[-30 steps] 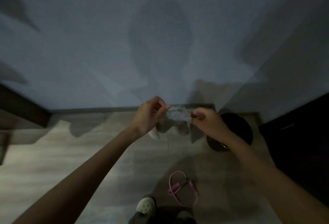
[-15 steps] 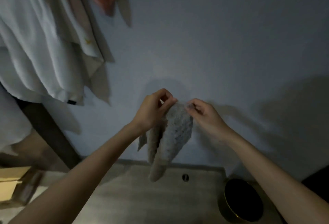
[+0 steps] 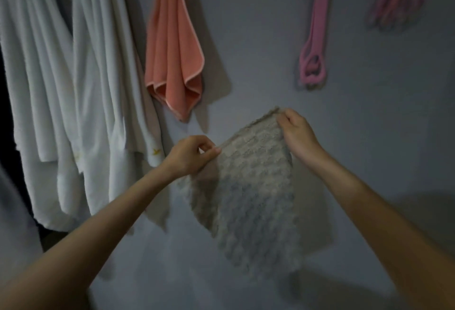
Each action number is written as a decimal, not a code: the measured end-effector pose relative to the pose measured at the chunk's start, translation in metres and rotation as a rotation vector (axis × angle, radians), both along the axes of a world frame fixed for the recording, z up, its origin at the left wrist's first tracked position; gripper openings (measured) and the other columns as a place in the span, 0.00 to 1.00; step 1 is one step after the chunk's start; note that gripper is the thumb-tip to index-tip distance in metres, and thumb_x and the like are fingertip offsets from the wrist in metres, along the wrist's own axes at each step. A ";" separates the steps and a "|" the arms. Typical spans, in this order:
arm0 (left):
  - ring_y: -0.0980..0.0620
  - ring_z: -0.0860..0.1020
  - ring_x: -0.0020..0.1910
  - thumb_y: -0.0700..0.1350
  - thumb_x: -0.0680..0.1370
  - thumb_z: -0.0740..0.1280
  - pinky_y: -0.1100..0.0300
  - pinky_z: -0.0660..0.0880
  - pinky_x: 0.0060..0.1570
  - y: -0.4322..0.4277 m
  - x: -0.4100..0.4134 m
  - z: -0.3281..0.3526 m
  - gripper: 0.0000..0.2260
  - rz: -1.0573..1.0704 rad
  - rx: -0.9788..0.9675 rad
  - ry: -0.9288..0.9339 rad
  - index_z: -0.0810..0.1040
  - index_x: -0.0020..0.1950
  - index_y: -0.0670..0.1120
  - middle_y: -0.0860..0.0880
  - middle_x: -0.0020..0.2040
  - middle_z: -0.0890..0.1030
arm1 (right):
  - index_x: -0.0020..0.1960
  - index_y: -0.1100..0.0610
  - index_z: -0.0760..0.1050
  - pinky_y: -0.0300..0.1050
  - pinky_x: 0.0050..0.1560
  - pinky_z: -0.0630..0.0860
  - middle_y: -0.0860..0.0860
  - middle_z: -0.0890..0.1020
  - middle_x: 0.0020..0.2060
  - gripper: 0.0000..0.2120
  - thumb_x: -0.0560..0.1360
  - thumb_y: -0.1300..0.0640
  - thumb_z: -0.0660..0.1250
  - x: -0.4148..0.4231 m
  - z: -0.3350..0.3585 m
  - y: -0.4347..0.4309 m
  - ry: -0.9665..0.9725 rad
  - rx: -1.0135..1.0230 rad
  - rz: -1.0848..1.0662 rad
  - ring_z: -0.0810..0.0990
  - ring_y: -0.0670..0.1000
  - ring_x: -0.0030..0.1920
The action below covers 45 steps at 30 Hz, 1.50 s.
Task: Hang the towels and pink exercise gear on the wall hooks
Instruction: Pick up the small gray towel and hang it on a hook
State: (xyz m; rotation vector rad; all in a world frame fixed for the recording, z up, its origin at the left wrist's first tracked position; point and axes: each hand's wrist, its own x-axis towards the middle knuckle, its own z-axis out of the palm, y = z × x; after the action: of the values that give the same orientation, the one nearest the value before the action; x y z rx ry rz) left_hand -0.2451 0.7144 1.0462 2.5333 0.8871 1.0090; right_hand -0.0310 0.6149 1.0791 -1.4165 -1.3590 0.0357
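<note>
Two hands on grey textured towel [image 3: 251, 186] | left hand [image 3: 190, 155] and right hand [image 3: 296, 133] each pinch a top corner, cloth spread before wall | step: readying to hang | next: lift to a hook, none visible | room: bare wall between coral towel [image 3: 176, 46] and pink band [image 3: 314, 38].

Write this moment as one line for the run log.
step: hang grey towel | left hand: pinches top edge | right hand: pinches top corner | towel: spread, not yet on hook | already hanging: white towels, coral towel, pink band

Dim, soft-focus view with blurred edges
</note>
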 end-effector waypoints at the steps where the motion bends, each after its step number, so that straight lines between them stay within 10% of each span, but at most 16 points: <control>1: 0.62 0.73 0.31 0.51 0.76 0.67 0.63 0.68 0.36 0.007 0.002 0.008 0.09 -0.009 -0.006 0.012 0.77 0.40 0.47 0.57 0.34 0.76 | 0.33 0.51 0.59 0.45 0.35 0.60 0.48 0.66 0.30 0.17 0.80 0.60 0.54 0.005 0.006 0.006 -0.002 0.012 -0.043 0.65 0.48 0.34; 10: 0.51 0.74 0.37 0.47 0.77 0.65 0.58 0.68 0.40 0.056 0.065 0.094 0.06 -0.079 0.216 -0.089 0.72 0.42 0.48 0.53 0.34 0.74 | 0.63 0.50 0.72 0.54 0.65 0.68 0.50 0.76 0.61 0.16 0.76 0.54 0.58 0.037 0.049 0.060 -0.146 0.058 -0.110 0.73 0.55 0.62; 20: 0.47 0.78 0.40 0.48 0.79 0.63 0.51 0.74 0.45 0.123 0.115 0.193 0.06 -0.101 0.501 -0.093 0.75 0.49 0.46 0.45 0.40 0.81 | 0.42 0.53 0.72 0.40 0.42 0.69 0.51 0.76 0.38 0.05 0.77 0.56 0.65 0.060 0.135 0.149 -0.060 0.062 0.269 0.74 0.47 0.40; 28: 0.49 0.79 0.43 0.48 0.78 0.64 0.51 0.76 0.47 0.162 0.132 0.284 0.07 -0.139 0.677 -0.287 0.76 0.50 0.45 0.47 0.44 0.80 | 0.47 0.59 0.74 0.32 0.39 0.75 0.51 0.81 0.37 0.01 0.76 0.61 0.65 0.066 0.231 0.197 -0.004 0.192 0.462 0.80 0.41 0.35; 34: 0.55 0.75 0.44 0.49 0.78 0.64 0.59 0.72 0.45 0.184 0.139 0.352 0.06 -0.111 0.754 -0.343 0.76 0.49 0.48 0.52 0.43 0.77 | 0.49 0.53 0.78 0.43 0.52 0.78 0.51 0.83 0.47 0.07 0.73 0.53 0.69 0.069 0.296 0.209 -0.112 0.236 0.361 0.82 0.47 0.48; 39: 0.53 0.76 0.44 0.52 0.77 0.66 0.60 0.72 0.45 0.201 0.139 0.395 0.09 -0.085 0.847 -0.383 0.78 0.49 0.47 0.51 0.43 0.77 | 0.41 0.55 0.77 0.36 0.36 0.78 0.47 0.84 0.32 0.06 0.73 0.53 0.69 0.070 0.330 0.210 0.001 0.221 0.412 0.83 0.44 0.35; 45: 0.55 0.75 0.46 0.52 0.76 0.66 0.61 0.70 0.46 0.221 0.139 0.440 0.10 -0.063 0.882 -0.490 0.78 0.50 0.46 0.51 0.46 0.78 | 0.55 0.55 0.74 0.29 0.36 0.75 0.46 0.80 0.43 0.14 0.74 0.47 0.68 0.074 0.371 0.218 -0.161 0.456 0.175 0.78 0.42 0.41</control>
State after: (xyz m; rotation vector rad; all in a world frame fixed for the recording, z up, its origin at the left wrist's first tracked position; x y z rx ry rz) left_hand -0.1060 0.9358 1.4858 2.6495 0.2201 2.2435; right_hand 0.0429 0.8333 1.4500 -0.9323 -1.5057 -0.2630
